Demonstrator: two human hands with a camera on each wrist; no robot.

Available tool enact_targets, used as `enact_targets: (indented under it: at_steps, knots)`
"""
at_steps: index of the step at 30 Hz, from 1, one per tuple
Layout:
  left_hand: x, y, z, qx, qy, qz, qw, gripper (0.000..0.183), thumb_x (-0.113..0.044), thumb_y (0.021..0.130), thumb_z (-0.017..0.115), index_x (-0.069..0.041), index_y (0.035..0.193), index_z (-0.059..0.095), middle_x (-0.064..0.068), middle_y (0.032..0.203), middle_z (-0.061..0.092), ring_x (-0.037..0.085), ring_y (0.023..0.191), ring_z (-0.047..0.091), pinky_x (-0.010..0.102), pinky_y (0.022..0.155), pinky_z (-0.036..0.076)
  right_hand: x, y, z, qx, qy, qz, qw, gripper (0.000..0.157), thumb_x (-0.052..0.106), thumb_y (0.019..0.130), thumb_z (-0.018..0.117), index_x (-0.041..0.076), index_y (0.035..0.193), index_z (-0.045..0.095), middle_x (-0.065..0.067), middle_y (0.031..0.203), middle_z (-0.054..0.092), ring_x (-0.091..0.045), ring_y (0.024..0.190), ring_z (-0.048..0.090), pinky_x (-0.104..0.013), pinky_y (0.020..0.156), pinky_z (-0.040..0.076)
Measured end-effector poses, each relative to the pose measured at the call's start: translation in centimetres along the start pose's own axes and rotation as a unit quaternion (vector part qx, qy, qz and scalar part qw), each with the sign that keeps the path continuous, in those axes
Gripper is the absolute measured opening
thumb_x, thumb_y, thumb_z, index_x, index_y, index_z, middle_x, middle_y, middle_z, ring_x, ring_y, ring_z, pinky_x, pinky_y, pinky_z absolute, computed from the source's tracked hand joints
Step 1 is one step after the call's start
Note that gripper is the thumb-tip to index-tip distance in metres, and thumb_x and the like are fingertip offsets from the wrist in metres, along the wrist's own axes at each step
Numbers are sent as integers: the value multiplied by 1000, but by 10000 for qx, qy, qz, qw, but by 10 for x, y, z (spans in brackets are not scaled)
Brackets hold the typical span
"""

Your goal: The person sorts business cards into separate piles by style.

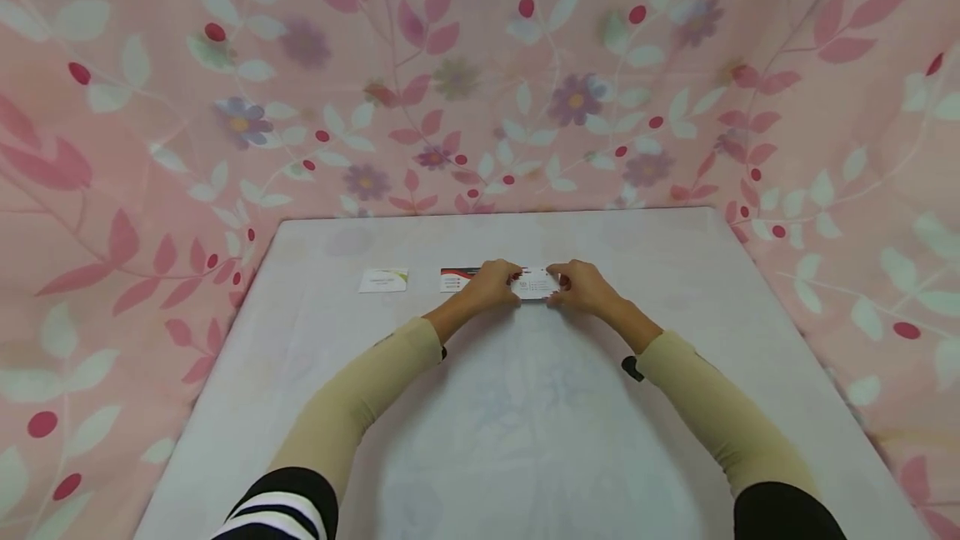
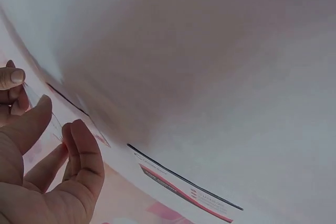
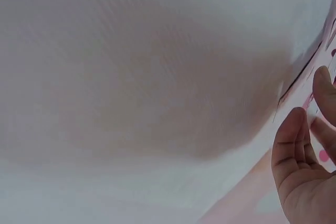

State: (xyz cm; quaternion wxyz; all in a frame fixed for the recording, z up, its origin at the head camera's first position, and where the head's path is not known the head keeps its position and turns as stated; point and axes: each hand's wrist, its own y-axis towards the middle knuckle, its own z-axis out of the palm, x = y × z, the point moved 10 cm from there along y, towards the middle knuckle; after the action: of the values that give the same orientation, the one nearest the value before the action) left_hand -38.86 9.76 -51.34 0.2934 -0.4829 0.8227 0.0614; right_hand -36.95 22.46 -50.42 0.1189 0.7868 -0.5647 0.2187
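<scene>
A white business card (image 1: pixel 535 283) with small print is pinched at its left end by my left hand (image 1: pixel 495 283) and at its right end by my right hand (image 1: pixel 585 286). Both hands' thumbs and curled fingers meet its edges. In the left wrist view, a dark-edged card (image 2: pixel 68 99) lies on the table just beyond the fingers of the left hand (image 2: pixel 58 166). A red, black and white business card (image 1: pixel 454 280) lies left of that, partly hidden behind the left hand in the head view. The right hand (image 3: pixel 307 166) shows at the edge of its wrist view.
Further left on the table lies a white and green business card (image 1: pixel 383 281), apart from the others. The table (image 1: pixel 525 440) has a white cover. Behind it and at both sides hangs a pink floral cloth (image 1: pixel 480 107).
</scene>
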Motion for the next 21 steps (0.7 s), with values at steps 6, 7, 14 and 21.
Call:
enact_targets:
  at_steps: [6,7,14,21]
  knots:
    - [2,16,-6,-169,91,-77,9998,58,-14,81,80,-2,134,60,10,132,63,24,125,55,40,109,41,-7,19,-4,-11,-74,-66,9999,60,17,80,83,2,133,60,-10,82,60,-20,76,49,-31,69,39]
    - [3,19,-7,-209,132,-91,9997,57,-13,81,80,-2,133,60,10,132,63,25,125,55,40,109,40,-8,21,-4,-7,-82,-48,10000,59,17,80,82,2,133,60,-11,83,61,-21,77,50,-31,70,40]
    - [8,32,-1,-157,357,-222,9990,53,-15,80,82,-2,129,64,13,130,63,28,122,52,40,108,40,-23,32,6,281,-3,299,9992,59,21,81,83,4,133,61,-11,88,62,-21,84,51,-31,74,40]
    - [7,36,4,64,609,-201,9979,51,-16,81,81,-2,127,66,13,129,62,26,123,51,37,109,39,-33,30,14,537,272,680,9959,59,22,83,81,7,136,59,-10,90,58,-21,84,49,-30,72,38]
